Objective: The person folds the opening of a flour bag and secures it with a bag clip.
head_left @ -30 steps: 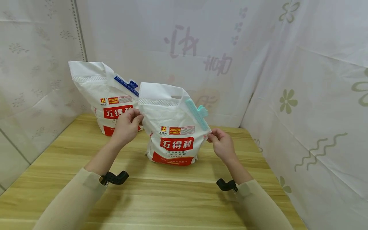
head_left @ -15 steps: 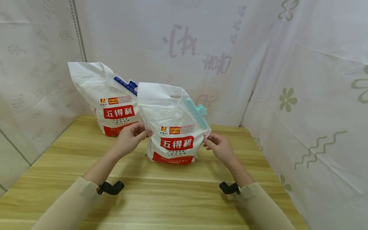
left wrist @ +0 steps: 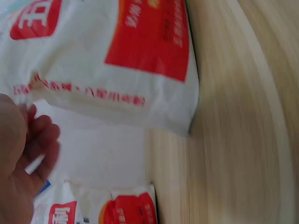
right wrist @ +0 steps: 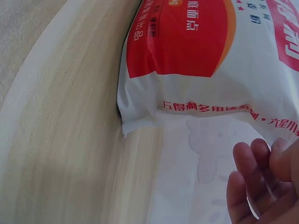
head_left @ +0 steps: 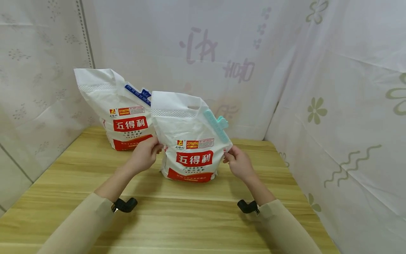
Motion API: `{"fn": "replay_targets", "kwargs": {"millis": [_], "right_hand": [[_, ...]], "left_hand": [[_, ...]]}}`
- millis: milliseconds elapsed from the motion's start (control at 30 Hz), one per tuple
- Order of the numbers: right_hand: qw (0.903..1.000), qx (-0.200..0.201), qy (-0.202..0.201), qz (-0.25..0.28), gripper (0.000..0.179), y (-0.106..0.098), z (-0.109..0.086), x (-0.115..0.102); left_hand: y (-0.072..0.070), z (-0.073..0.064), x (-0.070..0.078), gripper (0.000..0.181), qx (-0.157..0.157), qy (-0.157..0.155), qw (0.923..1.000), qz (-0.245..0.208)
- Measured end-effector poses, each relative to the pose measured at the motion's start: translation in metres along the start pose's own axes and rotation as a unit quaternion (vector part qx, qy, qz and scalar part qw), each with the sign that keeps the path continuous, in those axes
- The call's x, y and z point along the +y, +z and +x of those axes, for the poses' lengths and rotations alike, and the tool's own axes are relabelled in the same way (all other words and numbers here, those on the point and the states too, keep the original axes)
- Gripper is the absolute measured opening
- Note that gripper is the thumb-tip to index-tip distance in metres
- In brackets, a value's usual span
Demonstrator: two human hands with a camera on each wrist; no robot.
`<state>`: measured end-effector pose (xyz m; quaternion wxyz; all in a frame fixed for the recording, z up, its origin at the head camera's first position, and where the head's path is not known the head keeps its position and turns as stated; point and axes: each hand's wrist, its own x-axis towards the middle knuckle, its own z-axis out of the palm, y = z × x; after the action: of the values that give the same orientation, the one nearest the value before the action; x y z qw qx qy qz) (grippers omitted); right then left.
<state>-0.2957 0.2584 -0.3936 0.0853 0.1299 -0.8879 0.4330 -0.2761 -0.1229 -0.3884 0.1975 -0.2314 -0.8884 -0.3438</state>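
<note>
A white flour bag (head_left: 193, 141) with red labels stands upright on the wooden table, its top corner closed by a light-green sealing clip (head_left: 217, 125). My left hand (head_left: 145, 155) pinches the bag's left edge about halfway up; in the left wrist view its thumb and index finger meet at the side seam, the other fingers loosely bent behind. Across from it, my right hand (head_left: 240, 163) pinches the right edge just below the clip, with the remaining fingers curved in the right wrist view. Behind and to the left is a second flour bag (head_left: 127, 116) bearing a dark-blue sealing clip (head_left: 137, 94).
The wooden table (head_left: 190, 218) stretches in front of the bags and to both sides. Patterned white cloth (head_left: 238, 42) hangs along the back and both sides. A black camera mount (head_left: 125, 205) sits on each wrist.
My left hand has slid down the front bag's left edge and taken a fresh pinch lower. The right hand has shifted slightly at the right edge. Both bags stay in place.
</note>
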Motion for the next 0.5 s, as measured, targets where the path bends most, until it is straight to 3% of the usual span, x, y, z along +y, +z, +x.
{"fn": "replay_targets", "kwargs": {"millis": [133, 233, 400, 500], "right_hand": [[0.9993, 0.002, 0.006, -0.037, 0.022, 0.002, 0.001, -0.001], [0.9994, -0.009, 0.011, -0.031, 0.021, -0.001, 0.001, 0.0], [0.998, -0.027, 0.005, 0.057, 0.026, -0.014, 0.0, 0.002], [0.9934, 0.0, 0.004, 0.114, 0.032, -0.022, -0.001, 0.002]], "left_hand": [[-0.004, 0.001, -0.01, 0.008, 0.016, 0.059, 0.9976, 0.032], [-0.007, 0.0, -0.014, 0.01, 0.003, 0.066, 0.9978, 0.007], [-0.012, -0.002, -0.011, 0.012, -0.042, -0.013, 0.996, -0.078], [-0.018, -0.001, -0.003, 0.026, -0.031, -0.056, 0.9892, -0.132]]}}
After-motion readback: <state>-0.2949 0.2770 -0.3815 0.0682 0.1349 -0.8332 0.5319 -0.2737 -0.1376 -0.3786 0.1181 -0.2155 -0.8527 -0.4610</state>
